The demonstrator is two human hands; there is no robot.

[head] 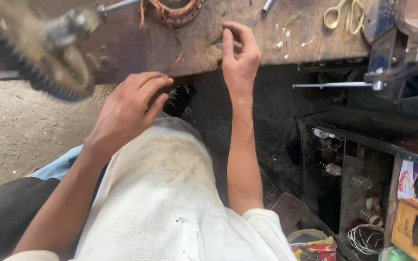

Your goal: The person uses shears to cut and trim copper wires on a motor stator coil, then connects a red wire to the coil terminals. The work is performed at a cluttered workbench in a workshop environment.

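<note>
My right hand (240, 55) is raised at the front edge of a worn wooden workbench (267, 43), its thumb and fingers pinched on a small grey piece (218, 43). My left hand (124, 113) is lower, just under the bench edge, with its fingers curled together. A thin red wire (175, 63) rises from its fingertips. Right beneath those fingers sits a dark object with light prongs (177, 99), partly hidden by the hand. My white shirt fills the lower middle of the view.
A blurred toothed motor part (39, 53) looms at the top left. On the bench lie a copper wire coil (170, 9) and yellow scissors (342, 14). A blue vise (393, 34) with a steel handle bar (335, 85) stands right. Below it, a dark shelf (364, 140) holds bottles, wire and boxes.
</note>
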